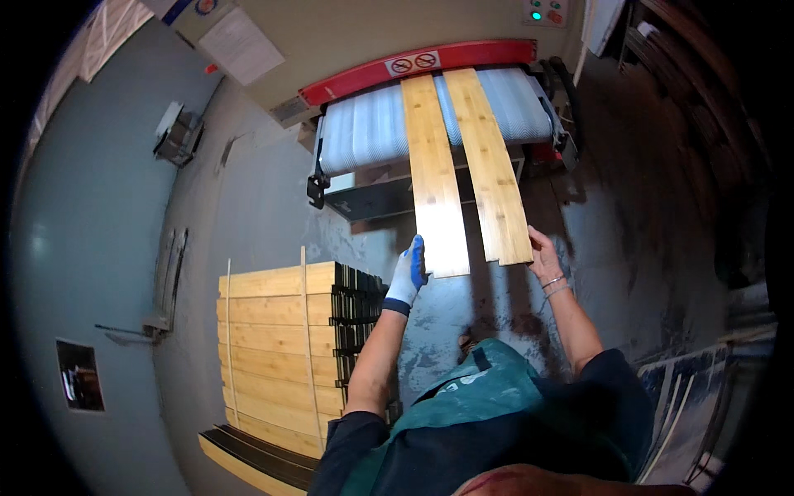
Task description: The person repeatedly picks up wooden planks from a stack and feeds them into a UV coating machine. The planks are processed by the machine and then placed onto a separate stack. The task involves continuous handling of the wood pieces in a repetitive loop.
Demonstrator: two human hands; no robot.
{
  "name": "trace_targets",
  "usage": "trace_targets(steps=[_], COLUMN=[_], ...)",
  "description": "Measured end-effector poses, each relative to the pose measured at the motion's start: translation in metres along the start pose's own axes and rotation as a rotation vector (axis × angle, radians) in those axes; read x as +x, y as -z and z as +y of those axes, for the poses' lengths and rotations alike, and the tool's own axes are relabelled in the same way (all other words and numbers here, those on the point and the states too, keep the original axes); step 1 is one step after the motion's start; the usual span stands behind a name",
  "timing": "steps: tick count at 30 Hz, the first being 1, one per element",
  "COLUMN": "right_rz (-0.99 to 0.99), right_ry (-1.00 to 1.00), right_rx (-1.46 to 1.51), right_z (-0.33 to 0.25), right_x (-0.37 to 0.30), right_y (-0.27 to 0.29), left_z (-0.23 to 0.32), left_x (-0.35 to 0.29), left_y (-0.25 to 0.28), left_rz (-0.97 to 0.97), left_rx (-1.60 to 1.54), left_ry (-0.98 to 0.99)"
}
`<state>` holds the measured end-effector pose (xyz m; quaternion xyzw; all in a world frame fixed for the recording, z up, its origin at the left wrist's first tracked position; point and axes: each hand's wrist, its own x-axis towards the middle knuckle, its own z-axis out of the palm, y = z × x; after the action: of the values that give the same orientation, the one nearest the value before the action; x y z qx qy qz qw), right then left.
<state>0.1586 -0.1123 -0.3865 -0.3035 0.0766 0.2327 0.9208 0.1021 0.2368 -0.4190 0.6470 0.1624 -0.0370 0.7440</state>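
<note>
Two long bamboo planks lie side by side with a narrow gap, their far ends on the white conveyor belt (364, 124) under a red machine bar (347, 84). Their near ends stick out past the belt toward me. My left hand (408, 273), in a blue and white glove, grips the near end of the left plank (432, 157) by its outer edge. The bare right hand (544, 255), with bracelets at the wrist, holds the right plank (488, 157) at its near right corner. Fingers under both planks are hidden.
Left of my legs stands a stack of planks (277, 339) with two thin wooden strips across it. More planks (248, 463) lie below it. The machine's control panel (544, 12) has a lit green button. Leaning panels (686, 397) stand at the right.
</note>
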Motion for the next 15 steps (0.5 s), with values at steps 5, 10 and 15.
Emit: trace_targets(steps=[5, 10, 15], right_rz=[-0.043, 0.137, -0.022], right_ry=[0.018, -0.021, 0.031], right_rx=[0.143, 0.115, 0.098], right_z=[0.014, 0.005, -0.023], right_x=[0.018, 0.012, 0.037], right_y=[-0.032, -0.053, 0.011], left_z=[-0.051, 0.024, 0.047], left_x=[0.012, -0.030, -0.029], left_y=[0.045, 0.017, -0.009], left_rz=[-0.014, 0.112, -0.076], left_rx=[-0.244, 0.700, -0.607], left_ry=[-0.128, -0.614, 0.193])
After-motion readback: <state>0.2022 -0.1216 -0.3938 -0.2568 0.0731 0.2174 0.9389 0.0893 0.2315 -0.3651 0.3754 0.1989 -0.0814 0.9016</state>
